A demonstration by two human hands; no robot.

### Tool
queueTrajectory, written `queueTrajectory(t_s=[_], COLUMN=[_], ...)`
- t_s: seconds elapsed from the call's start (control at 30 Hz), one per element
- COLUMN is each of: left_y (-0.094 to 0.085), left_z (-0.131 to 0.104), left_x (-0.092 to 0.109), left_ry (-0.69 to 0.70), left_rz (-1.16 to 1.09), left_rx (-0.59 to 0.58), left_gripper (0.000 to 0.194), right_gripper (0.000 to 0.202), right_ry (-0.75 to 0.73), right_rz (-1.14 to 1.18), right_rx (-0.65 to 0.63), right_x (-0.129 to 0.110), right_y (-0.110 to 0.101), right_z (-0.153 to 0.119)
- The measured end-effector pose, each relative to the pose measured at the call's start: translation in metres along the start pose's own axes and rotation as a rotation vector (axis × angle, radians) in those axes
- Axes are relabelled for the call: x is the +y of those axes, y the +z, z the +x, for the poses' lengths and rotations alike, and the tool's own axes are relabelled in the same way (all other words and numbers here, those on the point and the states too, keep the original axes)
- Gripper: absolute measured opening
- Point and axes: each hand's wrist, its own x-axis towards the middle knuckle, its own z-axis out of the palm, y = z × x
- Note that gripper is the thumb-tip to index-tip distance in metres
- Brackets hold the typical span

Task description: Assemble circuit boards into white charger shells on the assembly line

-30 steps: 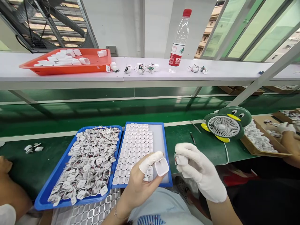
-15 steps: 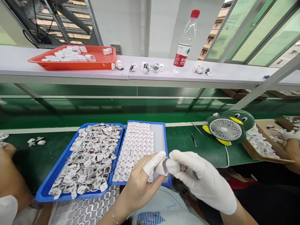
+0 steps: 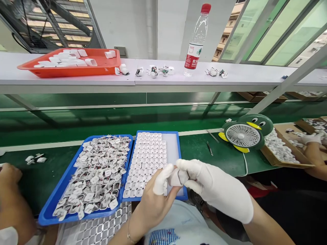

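Between the fingers of my left hand (image 3: 157, 190) is a small white housing (image 3: 175, 177); white covers sit on its thumb or fingertip. My right hand (image 3: 214, 187), in a white glove, pinches a small white part (image 3: 183, 176) against the housing's right end, and the part looks mostly inside it. Behind and left of my hands lies a blue-rimmed tray (image 3: 178, 146) with rows of white housings. Further left, a blue tray (image 3: 51, 200) is heaped with white parts and wires.
An orange tray (image 3: 107, 69) of white pieces and a water bottle (image 3: 195, 44) stand on the shelf (image 3: 230, 80). Tweezers (image 3: 209, 148) and a green fan (image 3: 242, 134) are at right, beside a cardboard box (image 3: 288, 163). Other people's hands (image 3: 10, 175) show at both sides.
The white part has moved left into the housing, so less of it shows. My right hand has shifted slightly left and up. The camera view has moved a little.
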Motion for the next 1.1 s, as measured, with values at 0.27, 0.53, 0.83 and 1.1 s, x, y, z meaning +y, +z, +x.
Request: queueTrajectory(t_s=[0.27,0.53,0.83,1.1], left_y=[-0.002,0.010,0.009,0.024], left_z=[0.006,0.007,0.015,0.032], left_x=[-0.004,-0.008,0.005,-0.011], left_ry=[0.005,-0.032,-0.208,-0.976], left_rz=[-0.064,-0.426,-0.464,-1.117], left_rx=[0.054,0.222,0.176,0.241], left_gripper=[0.045,0.048,0.015,0.029], right_gripper=[0.053,0.053,0.056,0.048], right_ry=[0.006,-0.243,-0.389,0.076], right_rz=[0.037,-0.083,-0.086,0.364], right_rx=[0.298,0.590,0.542,0.422], right_x=[0.018,0.041,0.036,0.059], right_y=[-0.010,0.026,0.045,0.072], right_z=[-0.006,-0.005,0.004,0.011])
